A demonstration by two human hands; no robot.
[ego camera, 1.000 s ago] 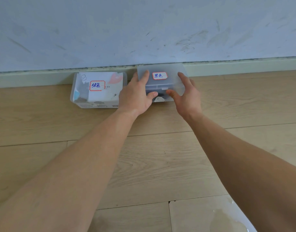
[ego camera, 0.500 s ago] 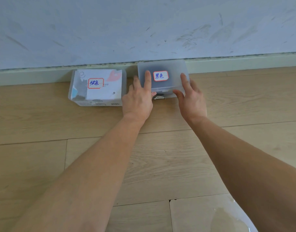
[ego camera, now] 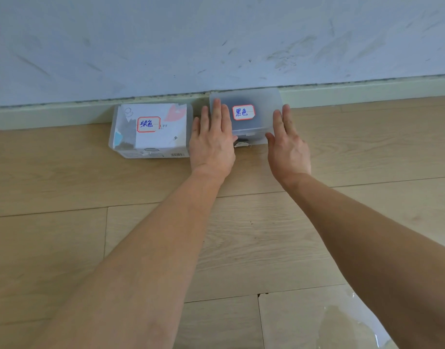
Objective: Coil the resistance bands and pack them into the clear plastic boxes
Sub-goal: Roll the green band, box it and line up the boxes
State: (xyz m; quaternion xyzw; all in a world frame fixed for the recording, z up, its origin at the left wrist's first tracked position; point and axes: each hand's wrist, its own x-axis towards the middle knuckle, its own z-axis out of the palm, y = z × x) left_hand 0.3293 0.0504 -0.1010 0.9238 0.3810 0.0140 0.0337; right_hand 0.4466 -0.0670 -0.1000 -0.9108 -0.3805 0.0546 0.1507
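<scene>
At 12 o'clock in my view the right clear box point(ego camera: 266, 99) stands on the wooden floor point(ego camera: 65, 177), its back against the skirting board point(ego camera: 367, 93). Its lid is down and carries a red-framed label point(ego camera: 243, 112) with blue handwritten characters. A dark content point(ego camera: 244, 125) shows through the frosted plastic, but I cannot tell its shape. The left hand point(ego camera: 212, 144) lies flat on the 9 o'clock part of this lid, its fingers point(ego camera: 217, 109) straight and close together, the tips pointing to 12 o'clock. It grasps nothing and only rests on the lid. The right hand point(ego camera: 289, 149) is opened flat too, with the fingers point(ego camera: 285, 117) straight along the 3 o'clock edge of the box and the thumb point(ego camera: 270, 137) stretched toward 9 o'clock at the front lower corner. It holds nothing, and I cannot tell if it really presses the box wall. Both forearms are bare and stretched far forward, entering from 7 o'clock and 4 o'clock and coming closer together at the box. A small white scrap point(ego camera: 242, 145) lies at the front of the box, between the two hands. Just at 9 o'clock of the left hand stands the left clear box point(ego camera: 140, 153), lid closed, with a second label point(ego camera: 148, 124) and printed paper point(ego camera: 161, 139) inside. At 5 o'clock of the view a shiny plastic sheet point(ego camera: 342, 323) lies on the floor.
</scene>
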